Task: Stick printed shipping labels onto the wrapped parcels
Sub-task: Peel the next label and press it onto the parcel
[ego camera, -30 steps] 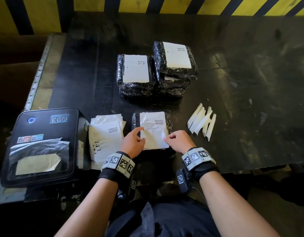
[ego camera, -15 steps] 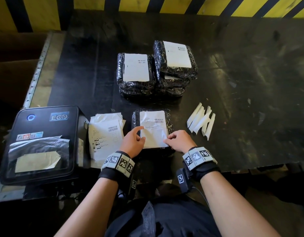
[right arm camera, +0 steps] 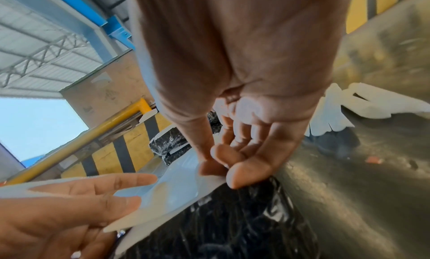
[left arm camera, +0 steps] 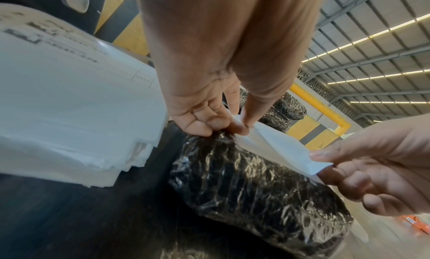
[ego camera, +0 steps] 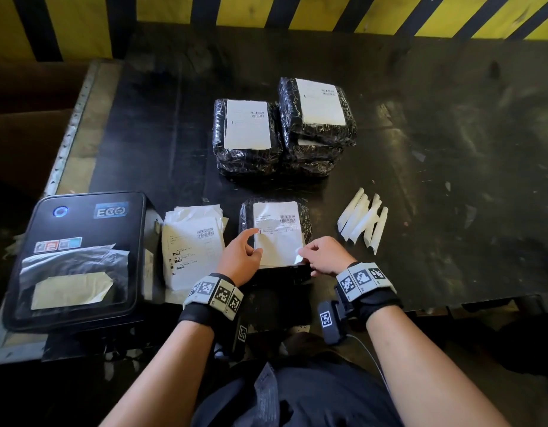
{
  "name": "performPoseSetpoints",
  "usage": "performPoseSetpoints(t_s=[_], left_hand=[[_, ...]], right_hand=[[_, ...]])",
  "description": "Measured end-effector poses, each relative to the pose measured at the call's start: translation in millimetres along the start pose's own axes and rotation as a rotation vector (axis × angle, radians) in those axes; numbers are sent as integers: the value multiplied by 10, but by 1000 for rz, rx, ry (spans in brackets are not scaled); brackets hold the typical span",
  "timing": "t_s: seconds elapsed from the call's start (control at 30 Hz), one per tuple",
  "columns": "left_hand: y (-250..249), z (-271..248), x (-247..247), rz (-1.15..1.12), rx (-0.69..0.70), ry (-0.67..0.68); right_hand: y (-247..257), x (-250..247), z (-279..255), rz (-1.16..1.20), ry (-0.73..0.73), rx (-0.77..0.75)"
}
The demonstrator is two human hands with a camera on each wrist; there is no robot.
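A black wrapped parcel [ego camera: 306, 217] lies at the table's near edge with a white shipping label [ego camera: 277, 229] on top. My left hand [ego camera: 257, 241] pinches the label's left edge between thumb and forefinger. My right hand [ego camera: 302, 252] pinches the near right corner, which is lifted off the wrap. In the left wrist view the left hand [left arm camera: 242, 126] and right hand [left arm camera: 318, 165] hold the near part of the label [left arm camera: 279, 145] stretched just above the parcel [left arm camera: 256, 198]. The right wrist view shows the right hand [right arm camera: 216, 163] pinching the label [right arm camera: 177, 185].
A black label printer [ego camera: 75, 257] sits at the left, with a stack of printed labels [ego camera: 192, 248] beside it. Two piles of labelled parcels [ego camera: 248, 137] [ego camera: 319, 112] stand behind. Peeled backing strips [ego camera: 363, 220] lie to the right. A yellow-black barrier [ego camera: 204, 13] lines the back.
The label's near right corner now curls up in the right hand's pinch. Both hands otherwise stay where they were.
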State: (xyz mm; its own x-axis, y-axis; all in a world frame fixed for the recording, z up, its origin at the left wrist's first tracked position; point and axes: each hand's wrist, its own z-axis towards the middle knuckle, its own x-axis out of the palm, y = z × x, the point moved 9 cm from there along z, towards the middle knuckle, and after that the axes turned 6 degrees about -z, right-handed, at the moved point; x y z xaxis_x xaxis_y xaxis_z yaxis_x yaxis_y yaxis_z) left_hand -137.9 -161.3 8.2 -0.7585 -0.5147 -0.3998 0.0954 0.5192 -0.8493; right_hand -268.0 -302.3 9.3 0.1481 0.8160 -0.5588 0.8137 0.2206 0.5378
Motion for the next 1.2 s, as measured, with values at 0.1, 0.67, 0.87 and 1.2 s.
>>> performPoseSetpoints(t_s=[0.1, 0.67, 0.87, 1.2], left_hand=[[7, -4, 1, 0, 4, -3], [17, -18, 47, -14, -33, 25], [54, 0, 49, -16, -39, 18], [45, -18, 42, -30, -50, 29]], right_hand=[[-16, 32, -8, 85, 39, 30], [197, -41, -122, 98, 5, -5], [299, -44, -173, 68, -3, -24], [441, -56, -213, 63, -56, -57]])
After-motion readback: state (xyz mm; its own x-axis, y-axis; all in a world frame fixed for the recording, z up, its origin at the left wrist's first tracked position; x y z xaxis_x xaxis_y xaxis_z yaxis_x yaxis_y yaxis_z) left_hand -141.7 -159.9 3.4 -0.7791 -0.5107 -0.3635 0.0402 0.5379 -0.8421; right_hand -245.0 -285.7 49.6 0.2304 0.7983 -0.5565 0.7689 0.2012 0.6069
